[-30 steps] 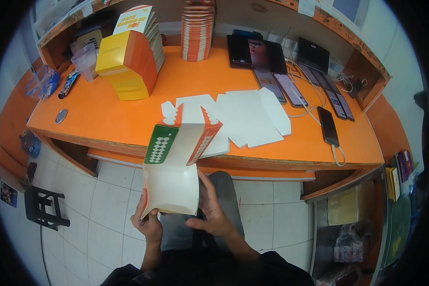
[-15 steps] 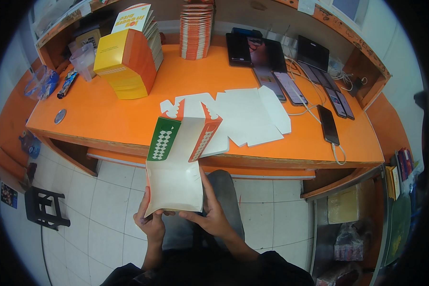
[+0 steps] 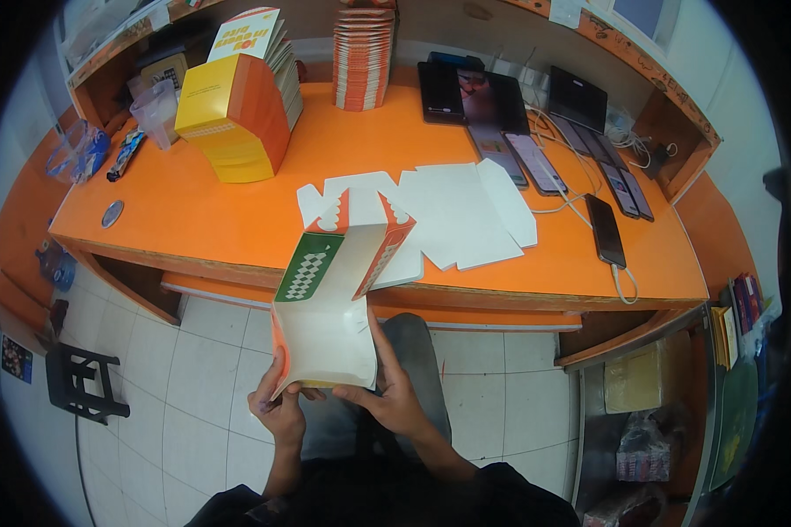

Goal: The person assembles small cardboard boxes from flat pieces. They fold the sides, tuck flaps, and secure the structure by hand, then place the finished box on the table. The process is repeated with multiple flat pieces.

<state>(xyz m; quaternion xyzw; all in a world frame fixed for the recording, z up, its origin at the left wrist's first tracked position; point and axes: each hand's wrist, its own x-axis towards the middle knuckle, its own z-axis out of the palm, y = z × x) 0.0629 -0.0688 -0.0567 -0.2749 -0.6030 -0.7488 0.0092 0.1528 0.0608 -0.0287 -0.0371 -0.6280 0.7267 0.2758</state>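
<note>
- Near the desk edge (image 3: 501, 296), the carton (image 3: 330, 338) is held, open room either side.
- Its long axis is pointed forward, toothed flaps (image 3: 329, 216) farthest.
- Near corners are gripped by left hand (image 3: 283, 417) and right hand (image 3: 395, 404).

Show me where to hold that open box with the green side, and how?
Probably by its near end: hold the open box from both sides, as the left hand does at the near left corner and the right hand along the right edge. That near panel is broad and gently curved; the notched flaps at the far end look thin and might bend.
</note>
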